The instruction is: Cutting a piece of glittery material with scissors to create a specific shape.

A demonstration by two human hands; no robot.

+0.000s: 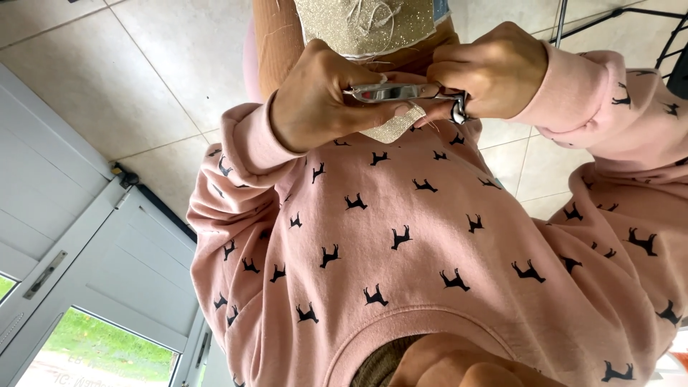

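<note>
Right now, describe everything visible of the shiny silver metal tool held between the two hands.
The shiny silver metal tool is slim, polished and reflective, and lies roughly level in front of the pink sweatshirt. The left hand pinches its left end; the right hand closes around the right end, where a curved loop shows below the fingers. Glittery gold fabric sits behind and under it. Its exact kind cannot be told.

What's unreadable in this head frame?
- Head view: the blade tips of the metal scissors are hidden inside the left hand.
- Head view: the scissor handles are mostly covered by the right hand.
- Head view: the gold glitter fabric is cut off by the top edge, and both hands hide where the blades meet it.
- Head view: the black metal frame is cut off at the right edge.
</note>
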